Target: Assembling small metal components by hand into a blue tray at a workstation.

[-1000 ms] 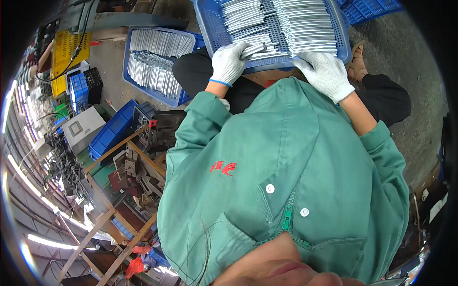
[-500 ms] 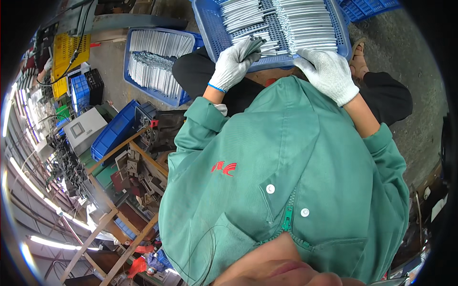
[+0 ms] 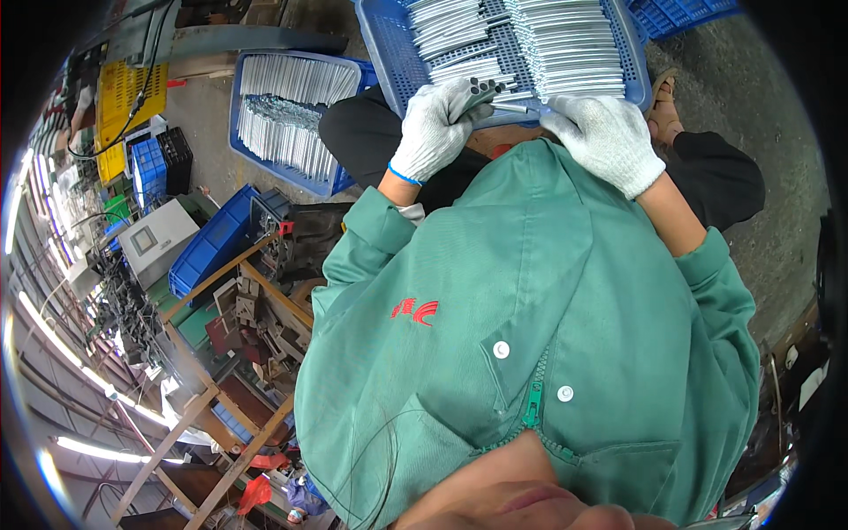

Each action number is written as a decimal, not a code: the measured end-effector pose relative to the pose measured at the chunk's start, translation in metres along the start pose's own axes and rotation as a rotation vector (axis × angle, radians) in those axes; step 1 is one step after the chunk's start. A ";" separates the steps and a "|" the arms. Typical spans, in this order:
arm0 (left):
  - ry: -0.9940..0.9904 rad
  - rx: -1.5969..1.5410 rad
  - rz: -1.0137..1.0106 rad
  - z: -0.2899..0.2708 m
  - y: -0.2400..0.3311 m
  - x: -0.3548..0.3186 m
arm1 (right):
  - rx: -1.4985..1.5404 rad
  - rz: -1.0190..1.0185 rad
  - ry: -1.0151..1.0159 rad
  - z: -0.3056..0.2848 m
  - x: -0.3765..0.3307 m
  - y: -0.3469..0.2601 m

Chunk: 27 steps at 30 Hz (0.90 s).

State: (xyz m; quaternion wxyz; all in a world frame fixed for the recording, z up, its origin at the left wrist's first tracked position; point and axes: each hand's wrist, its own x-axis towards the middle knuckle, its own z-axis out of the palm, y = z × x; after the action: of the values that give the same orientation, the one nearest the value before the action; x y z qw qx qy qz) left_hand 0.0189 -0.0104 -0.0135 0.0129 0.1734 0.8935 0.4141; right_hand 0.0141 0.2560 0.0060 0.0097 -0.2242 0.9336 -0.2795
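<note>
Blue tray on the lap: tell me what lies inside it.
The blue tray holds rows of silvery metal tubes. The left hand grips a small bundle of them; the right hand rests at the near rim, covering whatever lies beneath.

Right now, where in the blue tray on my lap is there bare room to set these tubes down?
The bare mesh of the blue tray lies at its left end, between the left rim and the metal tubes. The middle and right are crowded with tube rows. Your left hand grips a few tubes at the near rim, beside the right hand.
</note>
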 end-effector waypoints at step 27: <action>0.127 0.205 0.114 -0.001 0.005 -0.007 | 0.153 0.143 -0.229 -0.001 0.008 -0.005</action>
State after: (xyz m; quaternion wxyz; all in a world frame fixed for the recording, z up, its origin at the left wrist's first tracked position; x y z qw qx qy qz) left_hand 0.0264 -0.0104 -0.0095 -0.0849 0.1980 0.9187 0.3310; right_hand 0.0089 0.2493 0.0105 0.1531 -0.1863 0.9159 -0.3209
